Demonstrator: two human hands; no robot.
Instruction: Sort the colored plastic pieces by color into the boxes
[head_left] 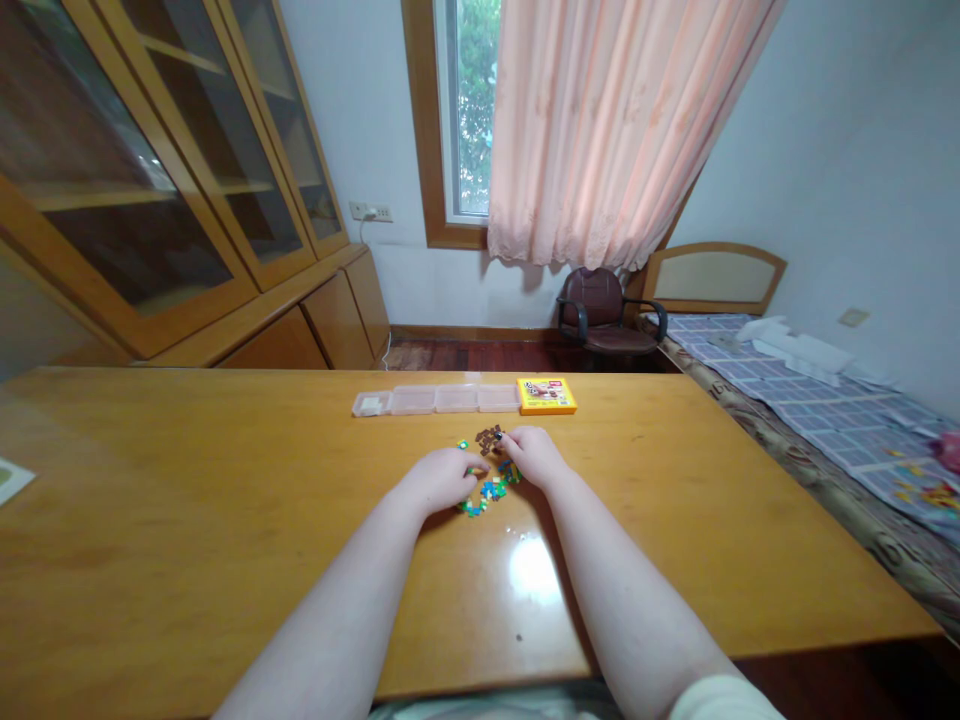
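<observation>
A small heap of tiny coloured building pieces [489, 490], green, blue, yellow and brown, lies on the wooden table [225, 480] between my hands. My left hand [442, 478] rests on the table at the heap's left edge, fingers curled in toward the pieces. My right hand [529, 455] sits at the heap's right edge, fingertips pinched near a cluster of brown pieces [489, 438]. What either hand holds, if anything, is too small to make out.
A clear plastic compartment box [435, 400] lies behind the heap, with a yellow packet [546, 395] at its right end. A paper corner [11, 478] shows at the table's left edge. Beyond are a cabinet, a chair [607, 315] and a bed.
</observation>
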